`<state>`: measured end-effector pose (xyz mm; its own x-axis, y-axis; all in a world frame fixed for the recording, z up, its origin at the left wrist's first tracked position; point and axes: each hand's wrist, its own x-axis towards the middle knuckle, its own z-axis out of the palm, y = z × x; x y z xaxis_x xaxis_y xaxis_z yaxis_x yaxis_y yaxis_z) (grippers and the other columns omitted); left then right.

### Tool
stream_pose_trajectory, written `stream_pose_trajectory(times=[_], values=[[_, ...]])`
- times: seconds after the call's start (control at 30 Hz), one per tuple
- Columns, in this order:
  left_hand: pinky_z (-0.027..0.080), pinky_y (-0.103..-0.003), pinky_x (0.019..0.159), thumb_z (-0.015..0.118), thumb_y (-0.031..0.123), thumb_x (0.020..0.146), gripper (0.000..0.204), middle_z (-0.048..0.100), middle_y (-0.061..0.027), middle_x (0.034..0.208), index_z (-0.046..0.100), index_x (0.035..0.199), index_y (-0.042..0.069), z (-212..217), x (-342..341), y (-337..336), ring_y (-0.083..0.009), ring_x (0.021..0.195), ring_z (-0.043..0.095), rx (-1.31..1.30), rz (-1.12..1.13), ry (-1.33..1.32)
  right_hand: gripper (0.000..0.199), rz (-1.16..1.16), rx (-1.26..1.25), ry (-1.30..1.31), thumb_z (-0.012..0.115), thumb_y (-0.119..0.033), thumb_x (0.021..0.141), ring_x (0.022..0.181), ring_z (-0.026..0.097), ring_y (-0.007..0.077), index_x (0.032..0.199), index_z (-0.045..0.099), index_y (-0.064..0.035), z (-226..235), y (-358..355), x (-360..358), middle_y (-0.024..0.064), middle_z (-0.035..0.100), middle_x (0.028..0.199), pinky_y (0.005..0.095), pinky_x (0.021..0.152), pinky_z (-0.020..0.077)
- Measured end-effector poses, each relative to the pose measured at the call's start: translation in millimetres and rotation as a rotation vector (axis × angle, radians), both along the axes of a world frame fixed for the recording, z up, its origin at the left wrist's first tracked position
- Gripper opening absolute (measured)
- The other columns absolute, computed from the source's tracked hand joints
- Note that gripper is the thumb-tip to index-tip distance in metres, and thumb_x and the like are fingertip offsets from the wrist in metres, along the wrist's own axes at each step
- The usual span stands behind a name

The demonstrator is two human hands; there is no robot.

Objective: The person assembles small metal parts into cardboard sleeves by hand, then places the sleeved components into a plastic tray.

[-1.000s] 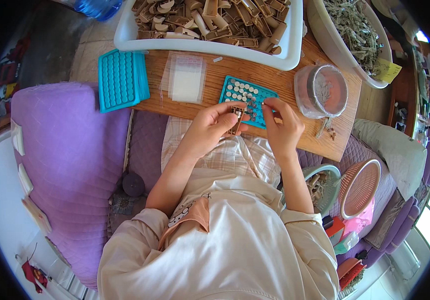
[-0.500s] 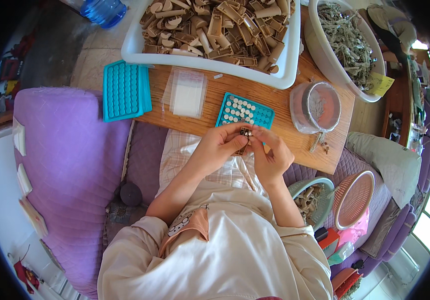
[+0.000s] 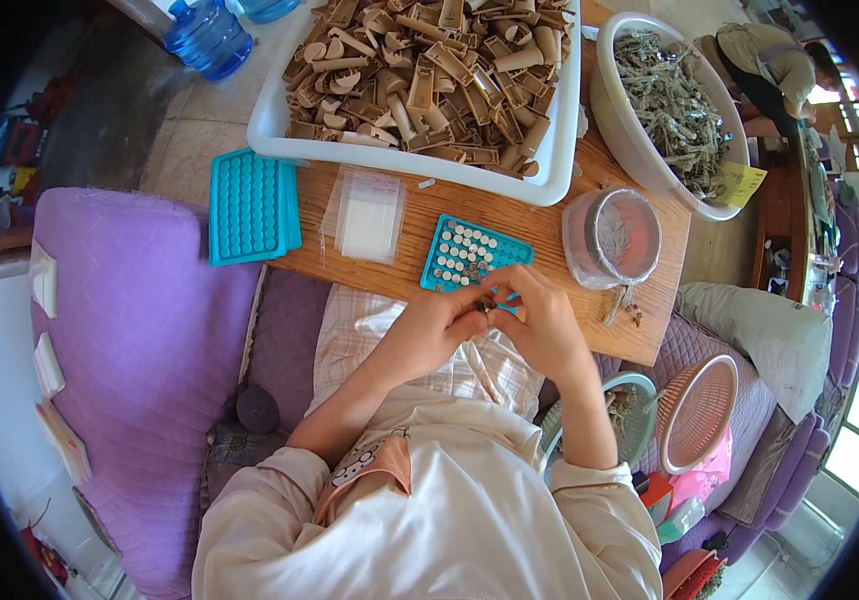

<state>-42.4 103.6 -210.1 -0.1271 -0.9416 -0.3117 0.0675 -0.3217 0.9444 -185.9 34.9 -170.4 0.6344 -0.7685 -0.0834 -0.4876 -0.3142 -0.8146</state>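
Observation:
Just above my lap, at the table's near edge, both hands meet with bent fingers. My left hand (image 3: 444, 328) is closed on a small brown part with a dark, shiny bit (image 3: 486, 306), mostly covered by fingers. From the right, my right hand (image 3: 542, 318) pinches at the same part, its fingertips touching it. Right behind the hands lies a turquoise tray (image 3: 515, 255) with rows of round pockets. Small white discs (image 3: 465, 240) sit in its left and middle rows; my fingers hide its near right corner.
A white tub (image 3: 400, 160) of brown plastic casings stands behind. A round basin (image 3: 610, 60) of clear parts and a clear lined container (image 3: 613, 240) are right. Stacked turquoise trays (image 3: 250, 210) and plastic bags (image 3: 368, 215) lie left. Baskets (image 3: 698, 412) stand beside my right arm.
The view has tilted, so the table things sit lower. My hands have turned the brown part, and less of it shows. The right forearm stands more upright, uncovering less of the green basket's contents.

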Motion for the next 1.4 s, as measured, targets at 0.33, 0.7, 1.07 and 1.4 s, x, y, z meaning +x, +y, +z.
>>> stream_pose_trajectory(times=[0.33, 0.7, 1.07, 1.4], values=[[0.047, -0.025, 0.069, 0.048, 0.006, 0.081, 0.02, 0.056, -0.0054, 0.087, 0.05, 0.1, 0.002, 0, 19, 5, -0.0125, 0.077, 0.055, 0.108, -0.107, 0.674, 0.027, 0.155, -0.052, -0.152, 0.062, -0.009, 0.068, 0.082, 0.056, 0.0236, 0.094, 0.056, -0.0047, 38, -79, 45, 0.0097, 0.057, 0.087, 0.0319, 0.068, 0.0447], [0.048, -0.03, 0.075, 0.043, 0.015, 0.086, 0.029, 0.054, -0.0117, 0.1, 0.042, 0.113, 0.003, -4, 17, -1, -0.019, 0.086, 0.056, 0.155, 0.269, 0.594, 0.022, -0.149, -0.673, 0.093, 0.061, -0.011, 0.069, 0.069, 0.057, 0.0299, 0.09, 0.056, -0.0051, 5, -134, 117, 0.0137, 0.059, 0.075, 0.0357, 0.062, 0.0456], [0.044, -0.032, 0.084, 0.038, 0.012, 0.088, 0.033, 0.049, -0.014, 0.11, 0.036, 0.119, 0.0, 10, 12, -29, -0.0238, 0.101, 0.051, -0.081, 0.517, 0.752, 0.023, -0.33, 0.086, -0.425, 0.052, 0.004, 0.072, 0.072, 0.055, 0.009, 0.094, 0.056, 0.0005, 29, -86, 36, 0.0066, 0.059, 0.079, 0.0207, 0.062, 0.0438], [0.043, -0.024, 0.08, 0.05, 0.013, 0.084, 0.034, 0.051, -0.0094, 0.108, 0.042, 0.114, 0.002, 37, 0, -36, -0.0155, 0.1, 0.05, -0.297, 0.482, 0.666, 0.029, -0.422, 0.361, -0.768, 0.063, -0.003, 0.072, 0.075, 0.056, 0.0108, 0.098, 0.051, 0.0027, 20, -11, 15, 0.006, 0.058, 0.087, 0.0201, 0.067, 0.0443]])
